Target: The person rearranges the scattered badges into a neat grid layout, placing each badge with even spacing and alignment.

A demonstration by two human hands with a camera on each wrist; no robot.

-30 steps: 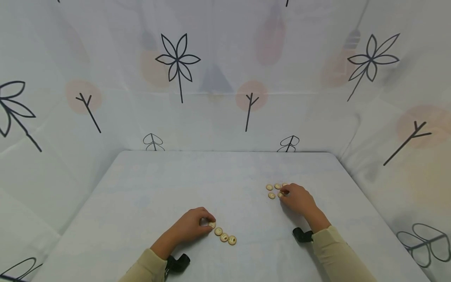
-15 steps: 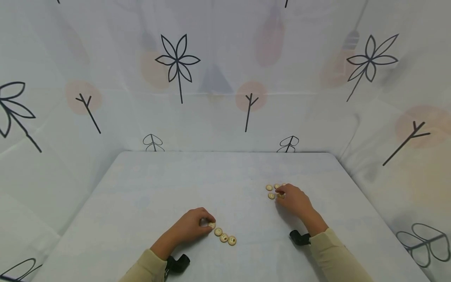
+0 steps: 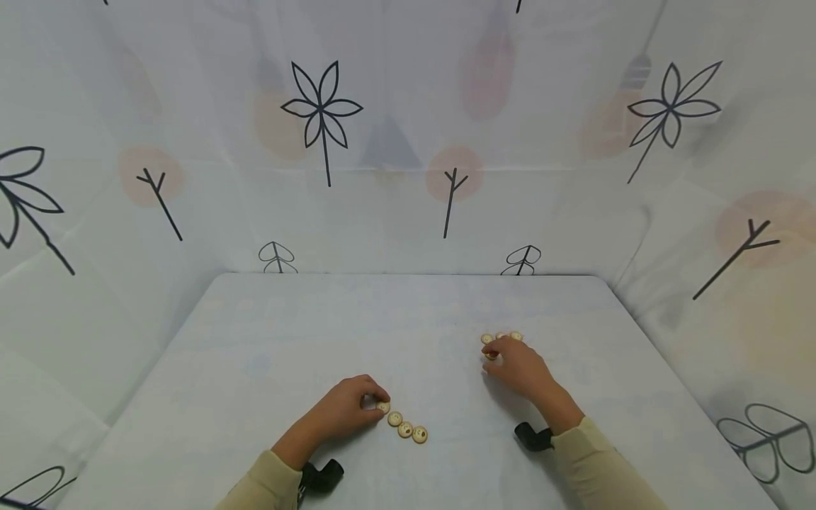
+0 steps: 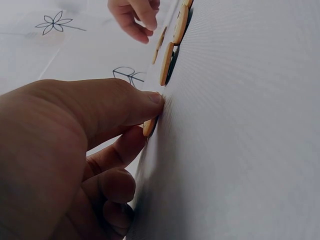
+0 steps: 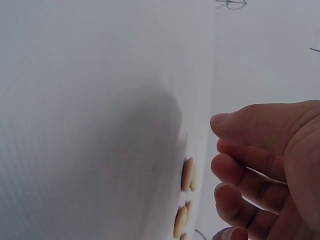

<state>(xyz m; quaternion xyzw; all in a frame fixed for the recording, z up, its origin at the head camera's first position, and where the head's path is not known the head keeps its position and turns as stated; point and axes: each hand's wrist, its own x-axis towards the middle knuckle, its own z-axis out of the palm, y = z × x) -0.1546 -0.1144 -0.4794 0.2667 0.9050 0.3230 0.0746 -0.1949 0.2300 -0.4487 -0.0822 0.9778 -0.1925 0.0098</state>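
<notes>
My left hand (image 3: 349, 409) pinches a round wooden button (image 3: 384, 406) between thumb and fingertips, low at the tabletop. In the left wrist view this button (image 4: 148, 127) shows only its edge below the thumb tip. A slanting line of three more buttons (image 3: 405, 429) runs from it toward the lower right. Farther back, my right hand (image 3: 521, 372) hovers over a second group of buttons (image 3: 516, 336) and hides part of it. Its thumb and fingers are loosely bent and apart, with nothing held in the right wrist view, where several buttons (image 5: 188, 175) stand just past the fingertips.
The white-covered table (image 3: 306, 319) meets a white cloth backdrop (image 3: 395, 212) printed with dark flowers and twigs. Black wrist-worn camera mounts (image 3: 324, 476) stick out beside both cream sleeves (image 3: 264, 482), close to the tabletop.
My right hand has moved left across the far group of buttons, uncovering the back right one and covering the front ones. My left hand and its line of buttons have stayed still.
</notes>
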